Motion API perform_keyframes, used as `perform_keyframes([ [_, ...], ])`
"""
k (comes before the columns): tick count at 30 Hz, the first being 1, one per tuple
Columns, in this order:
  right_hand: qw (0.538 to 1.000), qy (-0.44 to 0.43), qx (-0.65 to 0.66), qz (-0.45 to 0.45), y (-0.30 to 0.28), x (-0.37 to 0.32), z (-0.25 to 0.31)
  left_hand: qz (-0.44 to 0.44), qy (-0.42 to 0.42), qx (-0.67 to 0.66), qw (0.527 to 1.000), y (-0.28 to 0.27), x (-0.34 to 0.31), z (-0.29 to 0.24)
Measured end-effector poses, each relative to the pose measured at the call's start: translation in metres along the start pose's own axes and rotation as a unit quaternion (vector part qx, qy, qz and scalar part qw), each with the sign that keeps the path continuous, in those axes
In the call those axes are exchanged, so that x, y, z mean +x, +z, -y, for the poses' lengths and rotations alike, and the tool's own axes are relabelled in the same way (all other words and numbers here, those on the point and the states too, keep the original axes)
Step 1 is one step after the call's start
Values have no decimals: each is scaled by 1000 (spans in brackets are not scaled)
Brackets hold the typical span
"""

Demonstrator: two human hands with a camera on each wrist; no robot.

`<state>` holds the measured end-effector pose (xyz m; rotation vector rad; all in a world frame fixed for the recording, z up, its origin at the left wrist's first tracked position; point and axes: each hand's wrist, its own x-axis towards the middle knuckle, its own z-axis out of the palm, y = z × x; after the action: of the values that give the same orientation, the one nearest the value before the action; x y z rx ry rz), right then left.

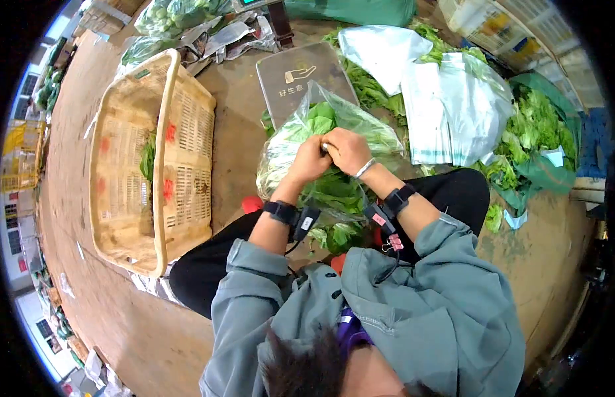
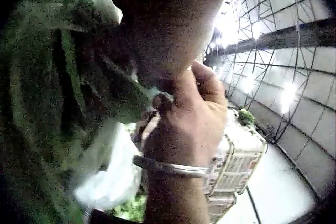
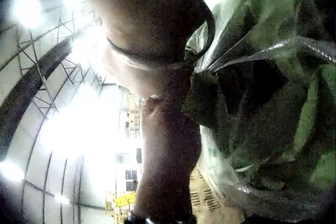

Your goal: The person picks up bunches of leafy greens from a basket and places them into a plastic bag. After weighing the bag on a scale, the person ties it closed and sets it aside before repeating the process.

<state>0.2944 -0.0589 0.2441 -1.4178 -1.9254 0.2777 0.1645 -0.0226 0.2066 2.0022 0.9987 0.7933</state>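
A clear plastic bag (image 1: 380, 134) full of leafy green vegetables (image 1: 321, 118) lies between the person's legs. The left hand (image 1: 310, 159) and the right hand (image 1: 348, 149) meet over the middle of the bag, fingers curled, pinching gathered plastic. In the left wrist view the right hand (image 2: 186, 124), with a bracelet at its wrist, closes on the film beside the leaves. The right wrist view has the bag (image 3: 247, 50) drawn to a tight point at the hands; the fingertips are hidden there.
A yellow plastic crate (image 1: 160, 198) with a few leaves stands at the left. Beyond the bag is a dark scale plate (image 1: 304, 74). White plastic bags (image 1: 446, 109) lie over greens at the right, near a green sack of lettuce (image 1: 539, 132).
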Motion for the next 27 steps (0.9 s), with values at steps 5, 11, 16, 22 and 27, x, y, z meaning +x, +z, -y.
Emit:
perform_keyframes([
  [5,965,175,189,40,-15,15,-24,59,-117,-103,986,-9,-2,-1],
  [11,959,163,81,218,-8,15,-34,5,-98,-20,995,-4,-9,-13],
  [16,942,228,82,231,-8,15,-19,-16,-163,-40,986,-7,-4,-12],
  [22,947,201,104,229,1,0,-19,54,-331,-390,857,-15,-3,8],
  [27,975,123,29,185,2,3,-22,13,-271,-238,933,-14,-6,0],
])
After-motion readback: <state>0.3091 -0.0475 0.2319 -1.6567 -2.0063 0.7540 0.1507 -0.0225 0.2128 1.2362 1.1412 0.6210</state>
